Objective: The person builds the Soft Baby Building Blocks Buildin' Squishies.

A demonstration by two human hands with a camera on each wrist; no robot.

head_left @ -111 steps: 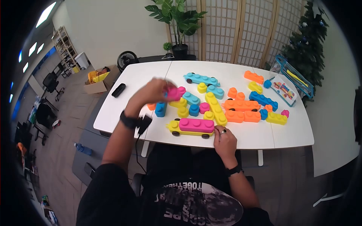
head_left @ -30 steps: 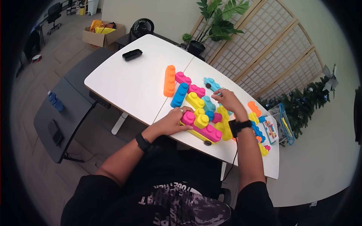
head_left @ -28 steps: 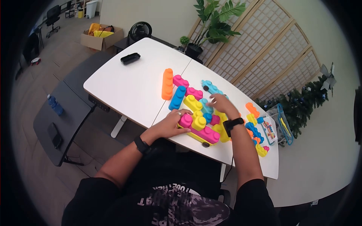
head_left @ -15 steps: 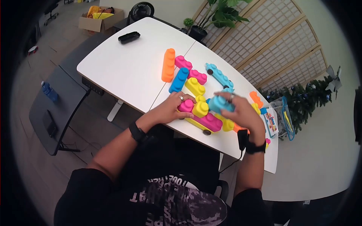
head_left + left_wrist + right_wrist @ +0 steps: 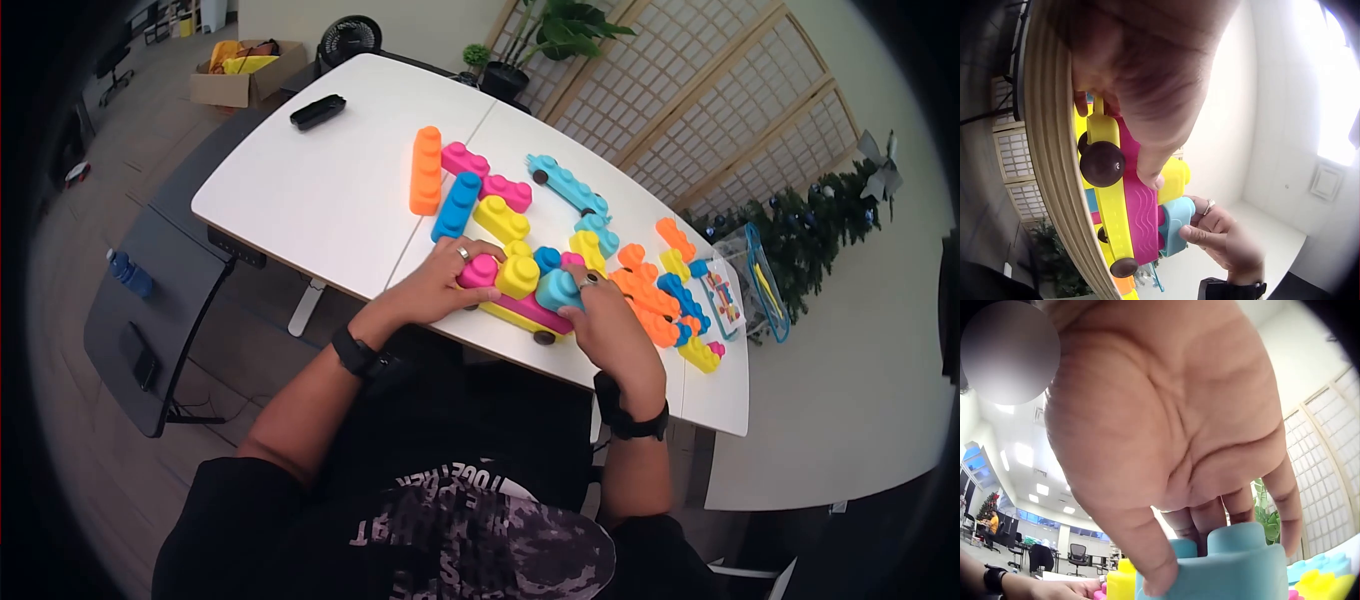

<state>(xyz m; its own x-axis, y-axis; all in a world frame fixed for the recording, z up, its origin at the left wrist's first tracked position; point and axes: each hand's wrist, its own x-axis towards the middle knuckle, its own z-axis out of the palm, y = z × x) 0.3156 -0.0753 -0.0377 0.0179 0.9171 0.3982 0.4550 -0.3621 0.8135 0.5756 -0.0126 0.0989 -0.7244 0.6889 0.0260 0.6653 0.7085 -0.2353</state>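
Observation:
My left hand (image 5: 435,287) grips the near-left end of a toy car with a yellow wheeled base (image 5: 1110,200). A long pink building block (image 5: 1141,215) lies along the top of that base. On the pink block sits a yellow block (image 5: 518,272), with the left thumb close beside it. My right hand (image 5: 615,330) pinches a light blue two-stud block (image 5: 557,290) between thumb and fingers, over the pink block's right end. Pink studs show between the light blue block and the pink block in the left wrist view. The right wrist view shows the palm above it.
Behind the car lie a blue block (image 5: 457,207), an orange block (image 5: 426,172) and several pink and yellow ones. A light blue wheeled base (image 5: 568,187) is farther back. Orange pieces (image 5: 640,290) lie right, near a clear bag (image 5: 740,270). A black case (image 5: 318,112) is far left.
My right hand has reached out, taken the light blue block and brought it back to the pink block. The left hand keeps its hold on the car over the last second.

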